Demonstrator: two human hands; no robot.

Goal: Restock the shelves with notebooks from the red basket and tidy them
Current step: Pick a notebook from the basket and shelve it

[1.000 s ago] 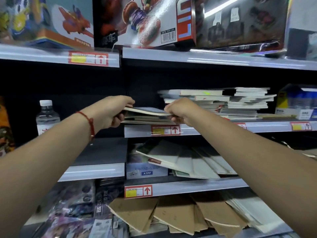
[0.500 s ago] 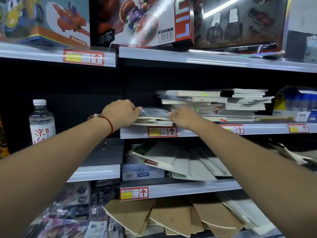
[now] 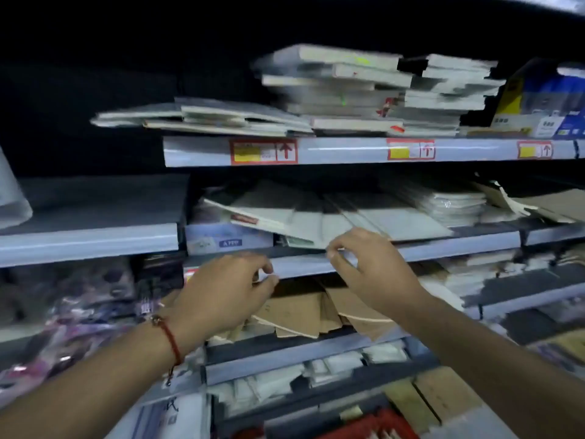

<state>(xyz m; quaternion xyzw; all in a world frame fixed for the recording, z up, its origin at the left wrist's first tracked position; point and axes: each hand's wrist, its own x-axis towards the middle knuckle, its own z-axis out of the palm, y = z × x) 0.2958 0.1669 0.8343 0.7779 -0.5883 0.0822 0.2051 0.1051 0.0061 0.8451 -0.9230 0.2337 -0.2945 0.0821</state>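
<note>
A low stack of thin notebooks (image 3: 205,118) lies on the upper shelf (image 3: 348,150), jutting past its left end, beside taller stacks (image 3: 348,83). One shelf down, pale notebooks (image 3: 316,213) lean fanned to the right. My right hand (image 3: 370,270) is at their front edge, its curled fingertips touching the lowest corner. My left hand (image 3: 221,289) hovers lower left, in front of the shelf lip, with fingers loosely curled and holding nothing. Brown-covered notebooks (image 3: 300,312) lie fanned on the shelf under my hands. The red basket (image 3: 364,423) shows at the bottom edge. The frame is blurred.
A blue-and-white box (image 3: 228,239) stands left of the leaning notebooks. A yellow-and-blue box (image 3: 538,99) sits at the right of the upper shelf. Wrapped packs (image 3: 456,204) lie at the right of the middle shelf. A grey shelf (image 3: 88,239) runs left, with colourful packets (image 3: 63,299) below.
Both hands have let go of the small stack on the upper shelf and dropped to the shelf below. The view has tilted down, bringing the red basket into sight.
</note>
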